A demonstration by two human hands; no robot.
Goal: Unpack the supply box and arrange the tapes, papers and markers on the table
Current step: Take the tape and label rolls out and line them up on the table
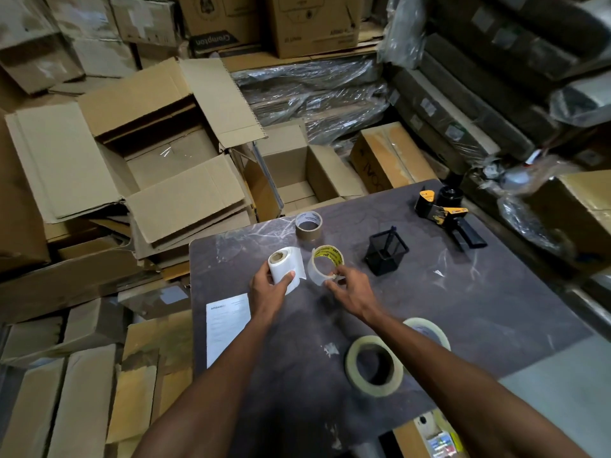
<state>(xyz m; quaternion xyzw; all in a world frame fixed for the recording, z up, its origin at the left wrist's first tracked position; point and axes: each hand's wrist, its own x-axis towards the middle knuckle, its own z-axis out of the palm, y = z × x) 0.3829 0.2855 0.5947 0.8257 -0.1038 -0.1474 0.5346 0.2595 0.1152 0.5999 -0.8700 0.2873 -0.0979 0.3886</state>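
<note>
On a dark table (463, 309), a white paper roll (287, 264) is gripped by the left hand (269, 289), a clear tape roll (325, 264) pinched by the right hand (350, 290). Both would best be set down apart, beside the brown tape roll (308, 225).

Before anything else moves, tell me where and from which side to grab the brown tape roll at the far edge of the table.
The brown tape roll lies flat, its hole facing up and nothing touching it. Come from above: slip fingers into the open core, thumb on the outer wall, and pinch the near side of the ring, since both hands are on that side.
</note>
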